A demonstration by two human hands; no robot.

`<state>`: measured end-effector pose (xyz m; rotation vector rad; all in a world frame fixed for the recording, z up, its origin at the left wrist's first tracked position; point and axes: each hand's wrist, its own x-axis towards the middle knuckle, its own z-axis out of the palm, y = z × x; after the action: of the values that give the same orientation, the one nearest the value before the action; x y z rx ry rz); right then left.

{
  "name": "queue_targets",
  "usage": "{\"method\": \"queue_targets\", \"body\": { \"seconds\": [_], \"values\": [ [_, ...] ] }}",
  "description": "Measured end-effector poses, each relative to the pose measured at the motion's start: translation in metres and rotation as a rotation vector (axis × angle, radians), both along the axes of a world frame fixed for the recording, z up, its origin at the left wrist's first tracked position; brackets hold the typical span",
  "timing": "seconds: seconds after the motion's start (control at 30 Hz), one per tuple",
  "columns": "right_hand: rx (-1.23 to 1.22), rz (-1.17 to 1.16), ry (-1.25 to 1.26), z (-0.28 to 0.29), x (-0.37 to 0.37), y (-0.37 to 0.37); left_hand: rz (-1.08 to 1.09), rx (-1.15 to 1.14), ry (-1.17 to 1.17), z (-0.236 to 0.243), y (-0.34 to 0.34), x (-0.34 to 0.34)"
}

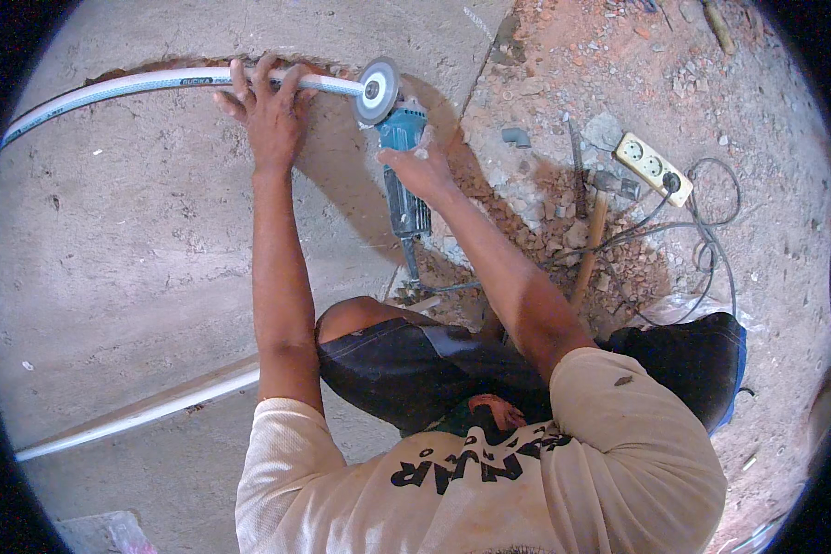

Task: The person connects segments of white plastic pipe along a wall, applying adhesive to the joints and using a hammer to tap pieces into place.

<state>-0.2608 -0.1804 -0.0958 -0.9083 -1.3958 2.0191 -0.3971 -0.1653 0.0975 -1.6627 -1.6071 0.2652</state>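
Across the concrete [138, 240], toward its right edge, the white pipe [143, 84], probably light and springy, best held near its tip, is gripped by the left hand [275, 120]; the right hand [425, 172] clasps the grinder [406, 210]

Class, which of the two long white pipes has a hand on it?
The upper pipe: the left hand lies across it near the grinder. The lower pipe has no hand on it.

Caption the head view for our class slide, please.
Left hand holding a pale pipe, right hand gripping an angle grinder near its end.
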Motion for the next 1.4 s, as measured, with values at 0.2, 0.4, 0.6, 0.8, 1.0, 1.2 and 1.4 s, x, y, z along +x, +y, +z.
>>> {"method": "queue_targets", "body": {
  "seconds": [0.2, 0.4, 0.6, 0.8, 1.0, 1.2, 1.4],
  "values": [
    [-0.158, -0.196, 0.066, 0.0, 0.006, -0.01, -0.123, -0.018, -0.085, 0.004, 0.016, 0.006],
    [-0.088, -0.051, -0.027, -0.002, 0.033, 0.009, -0.101, -0.028, -0.102, 0.004, 0.01, 0.01],
    [-0.104, 0.011, 0.015, 0.014, 0.068, 0.031, 0.085, -0.038, 0.091, 0.006, 0.012, 0.038],
    [-0.189, -0.186, 0.126, 0.002, 0.066, 0.038, 0.052, -0.023, 0.04, 0.007, 0.002, 0.046],
    [-0.172, -0.31, 0.34, -0.007, 0.082, 0.063, -0.101, -0.063, -0.42, -0.019, -0.015, 0.061],
    [-0.235, -0.303, 0.163, -0.007, 0.11, 0.093, -0.02, -0.736, -1.016, -0.098, -0.035, 0.114],
    [-0.367, -0.335, 0.405, -0.017, 0.137, 0.114, -0.082, -0.794, -1.444, -0.135, -0.025, 0.145]
  ]
}}
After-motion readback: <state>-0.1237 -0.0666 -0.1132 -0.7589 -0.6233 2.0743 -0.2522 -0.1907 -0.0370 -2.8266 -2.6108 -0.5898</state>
